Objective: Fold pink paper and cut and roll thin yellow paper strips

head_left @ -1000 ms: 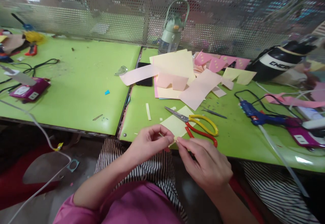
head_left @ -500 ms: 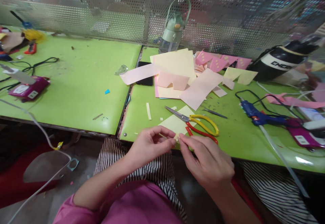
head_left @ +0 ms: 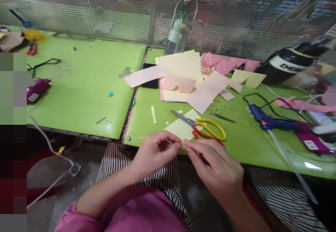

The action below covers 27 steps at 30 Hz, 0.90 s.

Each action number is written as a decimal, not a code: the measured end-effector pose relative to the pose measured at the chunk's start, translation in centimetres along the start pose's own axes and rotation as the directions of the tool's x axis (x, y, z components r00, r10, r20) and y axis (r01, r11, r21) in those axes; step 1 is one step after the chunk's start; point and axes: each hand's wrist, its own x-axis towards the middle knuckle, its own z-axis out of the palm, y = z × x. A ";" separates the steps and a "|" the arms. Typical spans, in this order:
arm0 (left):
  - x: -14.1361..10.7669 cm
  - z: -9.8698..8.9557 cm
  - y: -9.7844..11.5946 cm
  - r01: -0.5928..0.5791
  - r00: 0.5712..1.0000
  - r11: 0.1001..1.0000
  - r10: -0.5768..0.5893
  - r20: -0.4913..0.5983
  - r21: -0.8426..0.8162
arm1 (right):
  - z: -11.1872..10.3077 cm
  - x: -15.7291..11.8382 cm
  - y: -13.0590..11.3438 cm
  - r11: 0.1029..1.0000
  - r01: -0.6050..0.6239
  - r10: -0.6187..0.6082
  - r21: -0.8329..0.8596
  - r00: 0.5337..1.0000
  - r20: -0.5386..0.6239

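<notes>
Both hands meet at the green table's (head_left: 244, 144) near edge, just in front of the scissors (head_left: 202, 128). Left hand (head_left: 154, 151) and right hand (head_left: 212, 169) each pinch, fingertips closed, a tiny yellow paper strip (head_left: 181, 143) held between them. Judgement: small piece, so short grips close together, tension even, to avoid tearing or dropping.

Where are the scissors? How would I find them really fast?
Look at the right green table, near its front edge, just beyond the person's right hand. The scissors lie there, partly on a pale yellow paper square. Nothing else nearby has silver blades with one yellow handle loop and one red one; the blue glue gun lies farther right.
</notes>
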 end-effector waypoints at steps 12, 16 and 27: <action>-0.3 0.1 0.6 0.024 1.000 1.000 -0.024 -0.011 -0.009 | -0.1 -0.2 -0.1 0.999 -0.004 0.003 0.036 1.000 0.027; -0.3 0.1 0.4 0.009 1.000 1.000 -0.009 0.020 -0.001 | -0.3 -0.1 -0.3 0.979 -0.146 0.142 0.145 0.989 0.038; -1.0 0.1 2.0 0.249 0.964 0.939 -0.218 0.150 -0.237 | -1.0 -1.1 0.2 0.945 0.150 -0.182 -0.292 0.979 -0.086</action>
